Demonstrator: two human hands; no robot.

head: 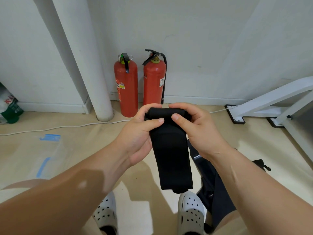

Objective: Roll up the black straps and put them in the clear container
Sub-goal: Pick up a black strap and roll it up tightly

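Both arms reach out low in front of me, above my 2 white shoes (191, 216) on the floor (84, 146); my left hand (140, 133) and my right hand (196, 128) are closed on the black strap (171, 158), thumbs on top, pinching a small roll at its top end; most of the strap hangs loose toward my feet, so I think the rolling has only just begun; more dark straps (213, 180) lie on the floor by my right foot, not rolled; the clear container (49, 150) with blue edges lies flat on the floor to my left, well apart, and I cannot tell if anything is in it; 2 red fire extinguishers (140, 85) stand by the wall ahead, and a white frame (271, 102) sits to the right; the floor between has lots of room.
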